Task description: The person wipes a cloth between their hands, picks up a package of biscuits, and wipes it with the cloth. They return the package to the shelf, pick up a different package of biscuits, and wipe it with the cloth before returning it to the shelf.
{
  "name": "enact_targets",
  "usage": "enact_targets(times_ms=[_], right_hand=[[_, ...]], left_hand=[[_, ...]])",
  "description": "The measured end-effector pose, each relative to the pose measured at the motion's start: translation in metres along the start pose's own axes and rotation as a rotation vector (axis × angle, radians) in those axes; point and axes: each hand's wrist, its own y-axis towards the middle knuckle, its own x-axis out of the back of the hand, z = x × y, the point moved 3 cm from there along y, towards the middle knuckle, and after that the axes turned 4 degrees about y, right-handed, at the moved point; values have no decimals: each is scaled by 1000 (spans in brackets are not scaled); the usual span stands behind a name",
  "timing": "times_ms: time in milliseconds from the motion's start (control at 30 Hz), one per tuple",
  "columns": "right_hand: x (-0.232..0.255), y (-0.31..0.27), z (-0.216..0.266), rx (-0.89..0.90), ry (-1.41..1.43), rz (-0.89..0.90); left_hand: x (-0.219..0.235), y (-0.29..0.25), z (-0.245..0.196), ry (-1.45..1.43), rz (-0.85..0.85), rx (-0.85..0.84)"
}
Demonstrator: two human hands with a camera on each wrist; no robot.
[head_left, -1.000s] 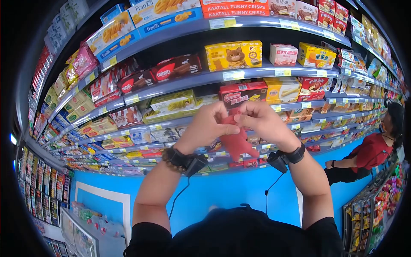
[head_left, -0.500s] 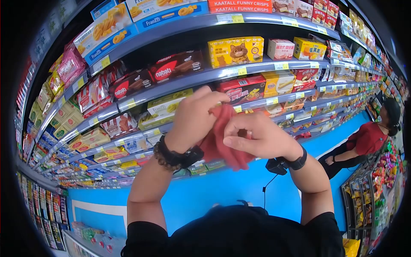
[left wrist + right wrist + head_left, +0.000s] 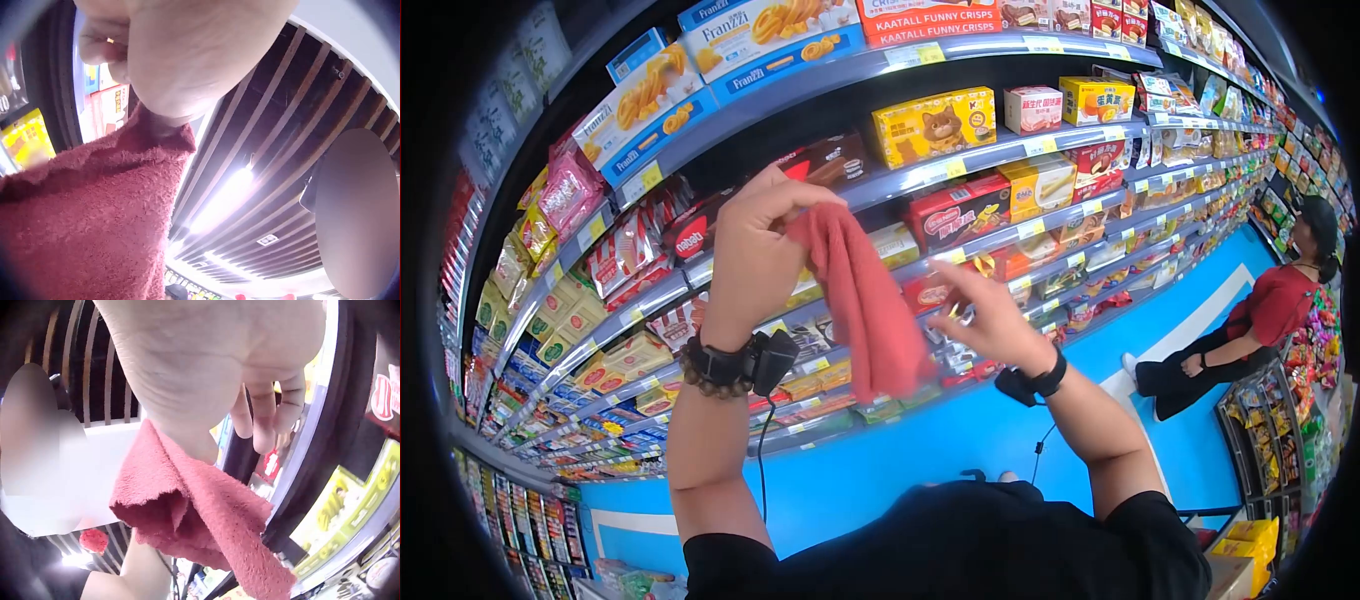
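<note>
In the head view my left hand (image 3: 755, 250) pinches one end of a red cloth (image 3: 870, 320), which hangs down in long folds. The left wrist view shows the cloth's fuzzy surface (image 3: 94, 225) close up, its gathered end at the left thumb (image 3: 169, 112). Right of the cloth, my right hand (image 3: 995, 320) has its fingers spread and loosely bent, holding nothing. In the right wrist view the cloth (image 3: 187, 487) hangs beyond the right hand (image 3: 206, 369), overlapping its thumb side, with a folded opening facing the camera.
Store shelves full of boxed snacks stand in front, with a yellow cat-picture box (image 3: 935, 127), a red box (image 3: 960, 212) and blue-white cookie boxes (image 3: 770, 40). A person in a red top (image 3: 1280, 310) stands at the right, beside a snack rack (image 3: 1265, 430). The floor (image 3: 840, 470) is blue.
Both hands worked the cloth together earlier. The right hand has let go and moved right, while the left has moved left and up with the cloth, which now hangs longer.
</note>
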Motion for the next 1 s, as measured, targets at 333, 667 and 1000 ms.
enact_targets(times_ms=[333,667,1000], right_hand=[[-78,-6,28,408,-76,-130],[-14,28,55,554,-252,12],[76,111,90,290,123,-112]], left_hand=[[41,-27,-7,65,26,130],[89,-44,-1,237,-34,181],[113,-21,2,189,-130,146]])
